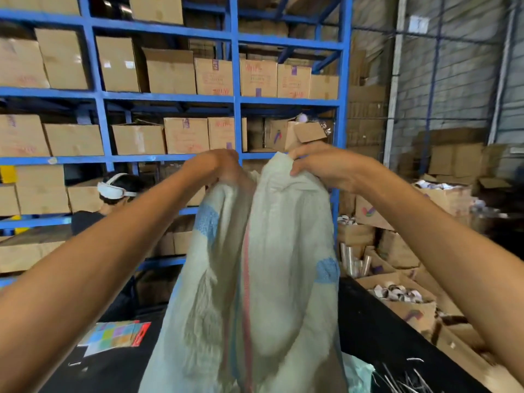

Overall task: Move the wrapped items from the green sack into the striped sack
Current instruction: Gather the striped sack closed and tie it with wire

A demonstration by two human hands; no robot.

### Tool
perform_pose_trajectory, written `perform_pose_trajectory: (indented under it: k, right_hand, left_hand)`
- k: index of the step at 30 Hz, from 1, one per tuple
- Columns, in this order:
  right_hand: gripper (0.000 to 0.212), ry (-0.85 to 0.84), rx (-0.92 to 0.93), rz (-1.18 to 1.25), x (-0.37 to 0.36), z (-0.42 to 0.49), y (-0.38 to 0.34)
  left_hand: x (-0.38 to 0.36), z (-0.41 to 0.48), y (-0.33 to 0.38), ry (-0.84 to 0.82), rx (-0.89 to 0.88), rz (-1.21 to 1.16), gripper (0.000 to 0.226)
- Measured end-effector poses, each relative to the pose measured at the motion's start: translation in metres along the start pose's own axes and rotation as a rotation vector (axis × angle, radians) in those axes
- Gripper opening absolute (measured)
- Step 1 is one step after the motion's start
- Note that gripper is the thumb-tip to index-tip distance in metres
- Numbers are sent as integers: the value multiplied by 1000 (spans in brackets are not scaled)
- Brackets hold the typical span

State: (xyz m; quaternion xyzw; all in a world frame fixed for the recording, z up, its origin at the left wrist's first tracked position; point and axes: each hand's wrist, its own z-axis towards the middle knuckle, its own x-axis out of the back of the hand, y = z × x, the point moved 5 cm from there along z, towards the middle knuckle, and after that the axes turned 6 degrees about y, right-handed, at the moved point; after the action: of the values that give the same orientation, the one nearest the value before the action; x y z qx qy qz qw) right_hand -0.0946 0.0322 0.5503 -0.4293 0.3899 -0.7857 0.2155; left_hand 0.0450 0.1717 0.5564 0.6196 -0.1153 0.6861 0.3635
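Observation:
I hold the striped sack (283,265) up in front of me, a pale woven bag with a red and blue stripe down its middle and blue printed patches. My left hand (218,168) grips its top edge on the left. My right hand (320,163) pinches the top edge on the right. The sack hangs down to a black table (380,330). A bit of pale green sack (360,373) shows at the striped sack's lower right. No wrapped items are visible; the inside of both sacks is hidden.
Blue shelving (235,100) full of cardboard boxes stands behind. A person with a white headset (116,188) is at the left beyond the table. A colourful card pack (116,333) lies on the table. Open boxes (402,296) of small rolls sit on the floor at the right.

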Motion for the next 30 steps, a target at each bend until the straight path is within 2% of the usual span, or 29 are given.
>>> perform_pose_trajectory:
  k: [1, 2, 3, 4, 6, 7, 8, 10, 13, 14, 17, 19, 22, 24, 26, 28, 30]
  right_hand:
    - [14, 54, 111, -146, 6, -2, -9]
    - [16, 86, 229, -288, 10, -5, -18]
    - [19, 106, 332, -402, 10, -7, -26]
    - [21, 140, 405, -485, 11, -9, -31]
    - [22, 261, 480, -566, 11, -13, -37]
    - [22, 329, 499, -581, 12, -14, -38]
    - [23, 389, 512, -587, 13, -16, -37]
    - [24, 457, 531, -571, 13, -17, -33]
    - [26, 451, 550, -517, 12, -18, -27]
    - [26, 444, 566, -513, 10, -18, -27]
    - [27, 433, 590, -512, 6, -15, -30]
    - [28, 477, 522, -547, 10, -9, -24]
    - [20, 525, 304, -657, 19, -6, -2]
    - [35, 333, 91, -551, 13, -7, 20]
    - [46, -66, -163, -286, -11, -18, 43]
    - [53, -349, -257, -107, -32, -34, 68]
    - [63, -453, -266, -39, -41, -50, 95]
  left_hand:
    - [3, 0, 9, 117, -62, 77, 112]
    - [3, 1, 18, 157, -137, 49, 128]
    - [-1, 3, 26, 115, -233, -43, 131]
    - [-7, 2, 33, 22, -331, -114, 120]
    - [-21, 4, 38, -106, -452, -136, 67]
    - [-24, 6, 37, -88, -478, -148, 41]
    - [-27, 9, 37, -43, -485, -178, 27]
    - [-31, 13, 35, 24, -496, -239, 27]
    - [-38, 11, 41, -103, -533, -352, 72]
    - [-40, 8, 45, -162, -561, -350, 77]
    - [-47, 8, 48, -234, -578, -280, 43]
    - [-46, 14, 41, -34, -534, -177, 28]
    - [-29, 26, 22, 488, -339, 146, 31]
    - [-24, 31, 11, 610, -235, 153, 31]
    - [-22, 36, 4, 632, -181, 146, 27]
    - [-22, 40, -9, 628, -110, 87, 23]
    - [-22, 45, -27, 594, -36, -12, 22]
